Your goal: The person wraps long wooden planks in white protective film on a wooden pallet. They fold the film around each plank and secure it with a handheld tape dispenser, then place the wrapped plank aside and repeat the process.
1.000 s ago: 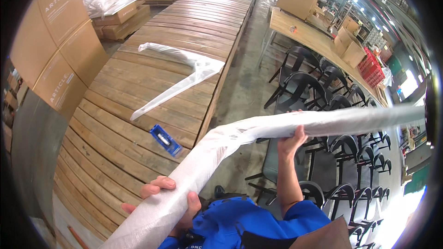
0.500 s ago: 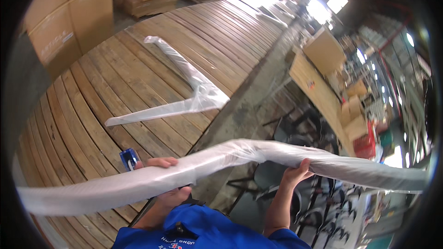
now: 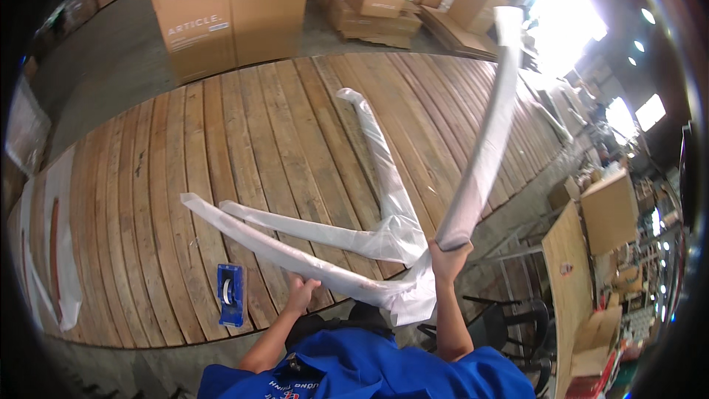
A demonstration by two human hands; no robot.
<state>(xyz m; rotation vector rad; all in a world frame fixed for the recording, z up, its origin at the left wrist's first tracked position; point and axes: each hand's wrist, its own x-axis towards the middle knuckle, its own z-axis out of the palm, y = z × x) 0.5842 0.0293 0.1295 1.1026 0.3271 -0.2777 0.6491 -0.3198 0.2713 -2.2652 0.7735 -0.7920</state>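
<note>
Stacked cardboard boxes behind the slatted table; contents not visible. Hands apart: my right clamped near the bend of the white-wrapped angled piece, my left under one limb, closure unclear. Piece is over the table's near edge, beside a similar wrapped one.

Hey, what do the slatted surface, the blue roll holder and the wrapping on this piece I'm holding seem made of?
Slatted surface: wood, worn-looking, with brown grain and gaps between planks. Blue roll holder: probably plastic by its bright, even colour, possibly painted metal. Wrapping: thin white sheet, perhaps foam or plastic film, judging by its soft sheen and creases.
</note>
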